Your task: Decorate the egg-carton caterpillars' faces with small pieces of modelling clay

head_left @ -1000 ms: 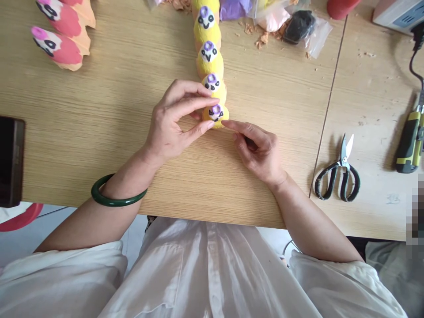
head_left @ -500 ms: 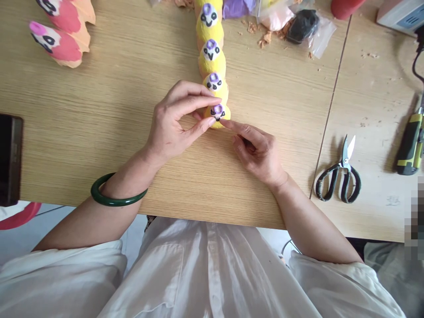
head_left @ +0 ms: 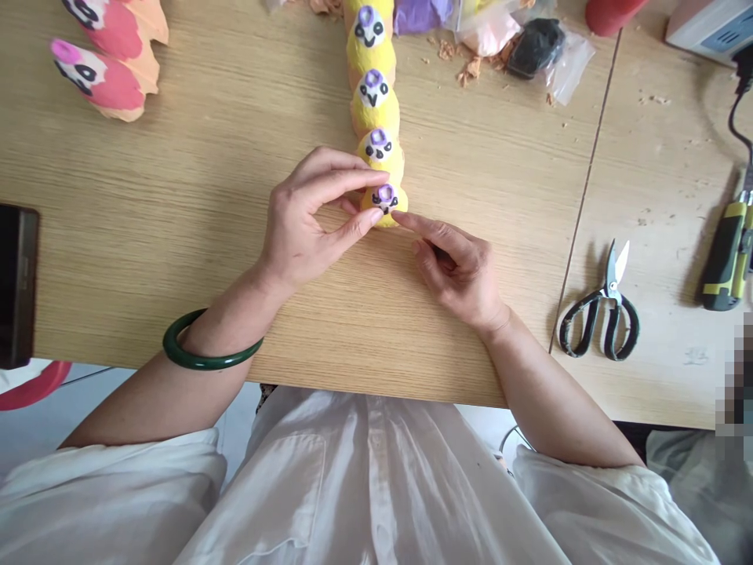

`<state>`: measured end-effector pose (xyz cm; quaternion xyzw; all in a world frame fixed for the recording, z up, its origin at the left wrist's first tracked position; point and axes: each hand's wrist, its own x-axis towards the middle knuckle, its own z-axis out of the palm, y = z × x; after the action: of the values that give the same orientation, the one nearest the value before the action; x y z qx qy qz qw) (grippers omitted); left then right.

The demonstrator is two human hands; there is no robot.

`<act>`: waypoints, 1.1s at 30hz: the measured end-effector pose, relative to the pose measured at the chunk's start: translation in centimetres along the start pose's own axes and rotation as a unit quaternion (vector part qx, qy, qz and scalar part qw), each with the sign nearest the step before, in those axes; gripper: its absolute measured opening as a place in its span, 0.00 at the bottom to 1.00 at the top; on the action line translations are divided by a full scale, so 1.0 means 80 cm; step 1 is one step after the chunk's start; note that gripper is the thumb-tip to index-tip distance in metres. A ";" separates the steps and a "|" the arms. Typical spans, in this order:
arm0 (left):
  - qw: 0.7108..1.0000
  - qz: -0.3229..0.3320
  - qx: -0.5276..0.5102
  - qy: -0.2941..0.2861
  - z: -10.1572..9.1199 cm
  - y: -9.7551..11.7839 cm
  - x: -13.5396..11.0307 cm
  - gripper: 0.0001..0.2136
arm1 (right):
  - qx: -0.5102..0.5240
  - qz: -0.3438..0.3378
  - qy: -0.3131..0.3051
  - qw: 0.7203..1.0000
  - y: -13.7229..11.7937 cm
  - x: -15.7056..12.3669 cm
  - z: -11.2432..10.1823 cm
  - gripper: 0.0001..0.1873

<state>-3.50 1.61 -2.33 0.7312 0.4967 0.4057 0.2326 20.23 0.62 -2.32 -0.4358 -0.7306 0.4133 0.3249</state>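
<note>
A yellow row of egg-carton cones (head_left: 376, 110) with painted white faces and purple tops runs down the middle of the wooden table (head_left: 176, 196). My left hand (head_left: 306, 224) pinches the nearest cone (head_left: 385, 205) between thumb and fingers from the left. My right hand (head_left: 456, 263) lies on the table with its forefinger stretched out, the tip touching the same cone's right side; its other fingers are curled under. A green bangle (head_left: 205, 345) sits on my left wrist.
Pink painted cones (head_left: 103, 74) lie at the far left. Black-handled scissors (head_left: 603, 314) rest on the right table, with a yellow-black tool (head_left: 726, 255) and cable beyond. Clay bags (head_left: 529, 43) and crumbs are at the top. A dark phone (head_left: 17, 282) is at the left edge.
Both hands stay on the nearest cone. The left fingers have closed a little tighter on it, and the right forefinger has crept slightly up its side.
</note>
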 end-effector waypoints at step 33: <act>1.000 0.015 0.014 0.021 0.018 0.000 0.002 0.13 | 0.038 -0.001 0.072 0.997 0.009 0.009 0.003 0.16</act>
<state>-2.25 1.86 -3.06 0.7332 0.4960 0.4173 0.2054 20.01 1.40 -2.99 -0.4508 -0.6898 0.4077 0.3934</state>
